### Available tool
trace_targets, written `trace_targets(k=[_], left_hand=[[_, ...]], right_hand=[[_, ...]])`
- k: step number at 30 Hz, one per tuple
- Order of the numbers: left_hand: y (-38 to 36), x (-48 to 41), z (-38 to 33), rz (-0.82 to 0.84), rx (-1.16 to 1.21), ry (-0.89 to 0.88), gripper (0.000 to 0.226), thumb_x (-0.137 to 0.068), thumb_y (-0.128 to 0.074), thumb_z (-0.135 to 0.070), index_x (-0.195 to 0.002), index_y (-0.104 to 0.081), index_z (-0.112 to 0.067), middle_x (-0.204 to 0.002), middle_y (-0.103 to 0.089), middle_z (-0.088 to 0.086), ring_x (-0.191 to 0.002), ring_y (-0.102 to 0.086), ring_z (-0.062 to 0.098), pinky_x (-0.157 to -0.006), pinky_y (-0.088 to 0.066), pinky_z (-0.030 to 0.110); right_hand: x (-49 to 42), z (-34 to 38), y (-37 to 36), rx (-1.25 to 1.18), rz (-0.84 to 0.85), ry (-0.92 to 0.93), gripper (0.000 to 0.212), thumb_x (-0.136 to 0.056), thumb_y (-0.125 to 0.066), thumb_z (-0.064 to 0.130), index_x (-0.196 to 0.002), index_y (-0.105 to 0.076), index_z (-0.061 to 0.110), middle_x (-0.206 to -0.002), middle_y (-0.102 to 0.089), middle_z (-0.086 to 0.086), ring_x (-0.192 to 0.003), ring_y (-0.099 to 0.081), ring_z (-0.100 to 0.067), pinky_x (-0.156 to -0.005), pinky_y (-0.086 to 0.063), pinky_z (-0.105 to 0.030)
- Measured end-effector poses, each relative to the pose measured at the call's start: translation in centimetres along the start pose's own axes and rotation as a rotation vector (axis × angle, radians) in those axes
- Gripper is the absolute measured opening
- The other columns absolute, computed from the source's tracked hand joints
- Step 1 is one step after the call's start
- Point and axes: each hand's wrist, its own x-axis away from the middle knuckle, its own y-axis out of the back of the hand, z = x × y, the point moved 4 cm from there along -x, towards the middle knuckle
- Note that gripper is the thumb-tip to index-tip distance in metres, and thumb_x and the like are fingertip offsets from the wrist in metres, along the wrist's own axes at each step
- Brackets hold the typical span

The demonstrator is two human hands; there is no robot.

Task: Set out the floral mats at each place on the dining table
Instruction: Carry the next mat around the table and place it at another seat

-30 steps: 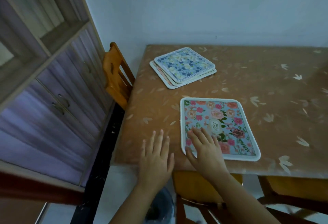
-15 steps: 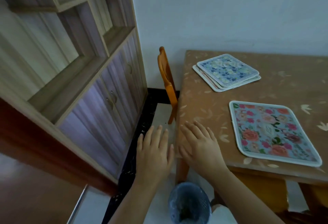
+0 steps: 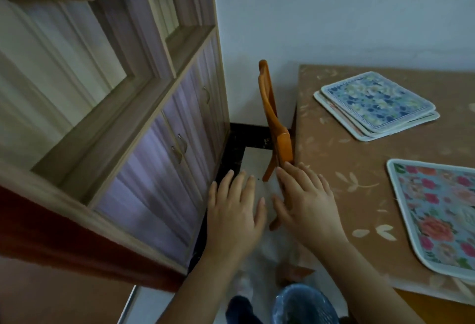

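Your left hand (image 3: 232,210) hangs over the floor beside the worktop (image 3: 347,164), fingers released and spread, holding nothing. Your right hand (image 3: 305,205) is at the worktop's near left corner, fingers likewise straight and empty (surface contact cannot be confirmed). One pink floral mat (image 3: 437,210) lies flat to its right. The stack of mats (image 3: 375,105) sits farther back, near the orange chair (image 3: 272,118).

My left hand (image 3: 232,218) and right hand (image 3: 308,208) are bare, nails short and rounded; both forearms (image 3: 203,282) show uncovered
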Motion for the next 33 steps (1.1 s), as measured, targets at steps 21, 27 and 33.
trace_targets(k=[21, 27, 33], left_hand=[[-9.5, -25.3, 0.8, 0.088, 0.222, -0.401, 0.039, -0.084, -0.054, -0.028, -0.117, -0.058, -0.006, -0.118, -0.061, 0.012, -0.118, -0.050, 0.031, -0.099, -0.035, 0.053], [-12.8, -32.5, -0.4, 0.155, 0.297, -0.545, 0.039, -0.086, -0.055, -0.024, -0.119, -0.055, -0.005, -0.124, -0.058, 0.015, -0.122, -0.046, 0.032, -0.102, -0.030, 0.053], [-16.2, -39.9, -1.0, 0.197, 0.287, -0.694, 0.039, -0.087, -0.054, -0.024, -0.120, -0.055, -0.004, -0.125, -0.057, 0.016, -0.123, -0.045, 0.032, -0.103, -0.030, 0.053]], right_hand=[[-17.9, -9.8, -0.2, 0.183, -0.185, -0.430, 0.049, -0.078, -0.066, 0.029, -0.122, -0.054, 0.011, -0.126, -0.057, -0.013, -0.121, -0.047, -0.034, -0.096, -0.038, -0.052], [-22.1, -12.8, -1.4, 0.262, -0.276, -0.531, 0.046, -0.075, -0.069, 0.025, -0.116, -0.058, 0.010, -0.119, -0.061, -0.013, -0.114, -0.053, -0.034, -0.093, -0.042, -0.048], [-26.5, -16.1, -2.7, 0.292, -0.295, -0.686, 0.046, -0.075, -0.071, 0.022, -0.117, -0.058, 0.006, -0.119, -0.062, -0.015, -0.115, -0.053, -0.035, -0.093, -0.041, -0.051]])
